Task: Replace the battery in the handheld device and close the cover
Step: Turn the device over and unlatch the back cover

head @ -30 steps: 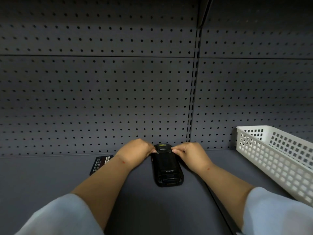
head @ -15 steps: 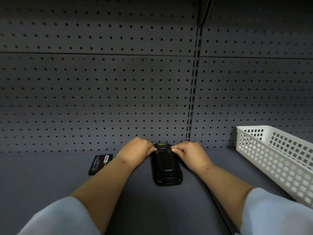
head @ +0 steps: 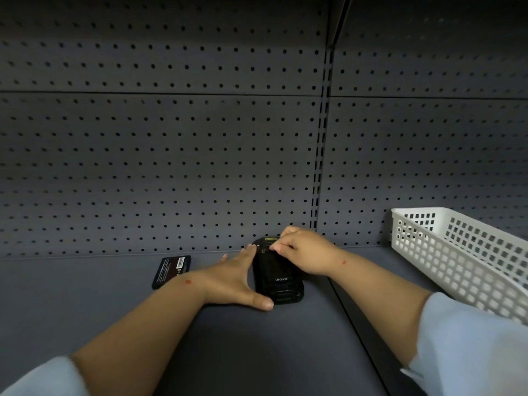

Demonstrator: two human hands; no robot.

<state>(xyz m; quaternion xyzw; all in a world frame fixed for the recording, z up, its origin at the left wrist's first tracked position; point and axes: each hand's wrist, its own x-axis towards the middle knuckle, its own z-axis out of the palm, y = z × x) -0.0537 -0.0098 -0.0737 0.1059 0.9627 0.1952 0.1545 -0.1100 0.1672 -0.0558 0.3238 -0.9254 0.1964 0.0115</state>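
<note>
A black handheld device (head: 276,277) lies back side up on the grey shelf, its far end near the pegboard wall. My left hand (head: 237,277) lies flat against the device's left side, fingers spread, thumb at its near corner. My right hand (head: 303,251) rests on the device's far end, with curled fingertips pressing on the cover near the top latch. A flat black battery (head: 171,270) with a white label lies loose on the shelf to the left, apart from both hands.
A white perforated plastic basket (head: 468,252) stands at the right on the shelf. A dark pegboard wall (head: 171,167) rises right behind the device. A seam in the shelf (head: 357,324) runs forward between device and basket.
My left hand has left the device's far end, opened and slid down along its left side. My right hand has shifted a little onto the top of the cover. The device stays put.
</note>
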